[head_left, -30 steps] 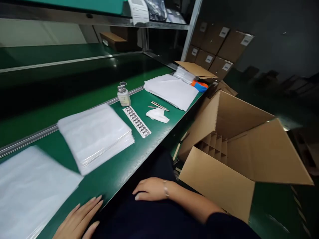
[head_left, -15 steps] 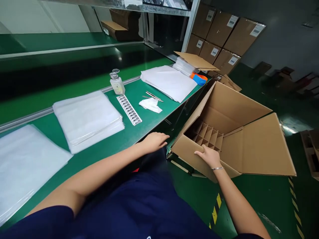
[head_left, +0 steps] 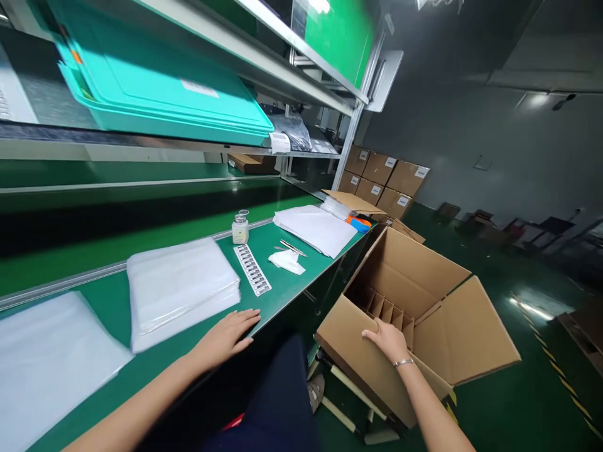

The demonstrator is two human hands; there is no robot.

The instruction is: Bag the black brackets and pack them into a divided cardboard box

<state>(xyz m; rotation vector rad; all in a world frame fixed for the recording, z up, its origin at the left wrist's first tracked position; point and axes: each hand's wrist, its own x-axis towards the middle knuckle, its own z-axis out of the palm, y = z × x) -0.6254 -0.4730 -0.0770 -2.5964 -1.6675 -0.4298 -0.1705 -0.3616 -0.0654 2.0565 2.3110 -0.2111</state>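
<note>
My left hand point(head_left: 228, 336) lies on the front edge of the green table point(head_left: 277, 295), fingers spread and holding nothing. Just behind it is a stack of white plastic sheets point(head_left: 181, 282). On the right, my right hand point(head_left: 390, 342) grips the near flap edge of an open cardboard box point(head_left: 438, 263), thumb outside and fingers over the rim. Cardboard dividers point(head_left: 387, 311) stand inside the box. Between the hands and the back of the table lie a label strip point(head_left: 252, 270), a white cloth point(head_left: 287, 261), tweezers point(head_left: 293, 248) and a small bottle point(head_left: 240, 229).
More white sheets lie at far left point(head_left: 56, 364) and farther back point(head_left: 315, 227), near a blue and orange tape dispenser point(head_left: 358, 224). A shelf with turquoise trays point(head_left: 164, 94) overhangs the table. Labelled cartons point(head_left: 379, 169) are stacked behind. The box rests on a low frame point(head_left: 346, 383).
The view has tilted up, showing the shelf and trays. My left hand has moved left from beside the table edge onto it. My right hand stays on the box flap.
</note>
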